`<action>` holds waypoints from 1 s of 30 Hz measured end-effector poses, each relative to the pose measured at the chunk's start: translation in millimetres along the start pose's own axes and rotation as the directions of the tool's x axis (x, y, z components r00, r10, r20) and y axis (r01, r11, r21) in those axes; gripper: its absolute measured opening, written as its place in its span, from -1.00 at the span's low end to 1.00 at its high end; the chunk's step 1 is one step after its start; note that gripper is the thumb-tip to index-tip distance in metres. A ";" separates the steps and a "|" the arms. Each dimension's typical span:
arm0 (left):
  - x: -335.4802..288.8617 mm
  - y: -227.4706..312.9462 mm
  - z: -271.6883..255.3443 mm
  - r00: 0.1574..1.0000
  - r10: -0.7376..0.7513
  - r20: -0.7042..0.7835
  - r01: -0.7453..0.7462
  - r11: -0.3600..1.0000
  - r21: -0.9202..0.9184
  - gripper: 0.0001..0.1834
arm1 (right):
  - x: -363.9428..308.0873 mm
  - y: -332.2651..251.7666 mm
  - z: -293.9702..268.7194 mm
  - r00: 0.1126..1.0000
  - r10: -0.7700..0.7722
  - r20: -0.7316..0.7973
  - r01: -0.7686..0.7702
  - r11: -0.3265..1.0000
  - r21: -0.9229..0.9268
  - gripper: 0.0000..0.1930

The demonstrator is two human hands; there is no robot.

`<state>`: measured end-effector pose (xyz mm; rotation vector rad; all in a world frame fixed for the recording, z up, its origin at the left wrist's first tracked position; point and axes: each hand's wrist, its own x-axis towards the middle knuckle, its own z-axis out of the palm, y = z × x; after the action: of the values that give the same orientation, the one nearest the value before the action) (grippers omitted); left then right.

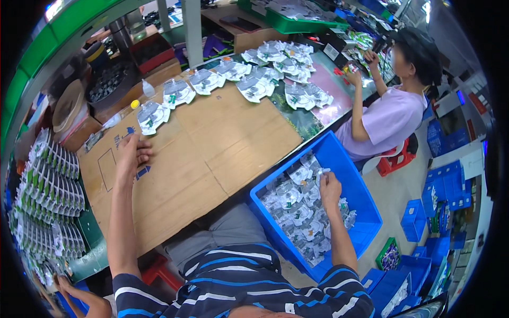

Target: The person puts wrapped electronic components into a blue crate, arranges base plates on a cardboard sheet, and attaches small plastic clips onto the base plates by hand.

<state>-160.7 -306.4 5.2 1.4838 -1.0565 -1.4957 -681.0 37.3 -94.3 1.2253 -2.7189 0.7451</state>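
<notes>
My left hand (133, 152) hovers at the left of a cardboard sheet (212, 143), its fingers loosely bent and apart with nothing in them. Just beyond its fingertips lies a clear plastic blister pack (152, 117) with a small green mark. My right hand (330, 191) is over a deep blue bin (366, 212), closed on the edge of a clear plastic piece (322, 172). That piece looks like one of the many blister packs (297, 209) heaped in the bin; most of it is hidden by my fingers.
More blister packs (257, 85) line the table's far side. Green-and-white packs (50, 180) stand in rows at far left. A small squeeze bottle (148, 89) is behind the cardboard. A co-worker in a lilac shirt (389, 119) sits at right; blue crates (413, 220) stand on the floor.
</notes>
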 end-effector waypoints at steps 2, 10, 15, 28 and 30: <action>8.7 0.0 0.7 1.000 -0.024 -0.002 0.024 1.000 0.020 -0.57 | 24.2 -95.4 -36.7 0.993 -0.106 0.049 0.080 0.922 0.378 -0.82; 19.7 3.2 11.1 0.999 -0.007 0.040 0.003 0.996 0.088 -0.69 | 118.4 -270.4 31.0 0.733 -0.627 -0.264 0.672 0.729 0.131 -0.73; 16.3 -7.2 16.0 0.994 0.008 0.106 -0.015 0.998 0.065 -0.76 | 131.8 -260.7 72.8 0.711 -0.679 -0.181 0.674 0.732 -0.100 -0.92; -76.3 -12.5 -15.7 0.944 0.122 0.305 -0.156 0.984 0.088 -0.75 | -52.2 -40.7 -107.8 0.877 -0.425 -0.224 0.414 0.905 -0.096 -0.88; -101.2 -13.7 11.9 0.933 0.129 0.337 -0.164 0.983 0.077 -0.73 | -104.0 10.1 -111.5 0.970 -0.231 -0.074 0.215 0.961 -0.174 -0.88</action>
<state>-169.0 -206.7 29.3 1.2138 -1.4323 -1.6378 -632.4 165.3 -26.4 1.3896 -2.4569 0.5255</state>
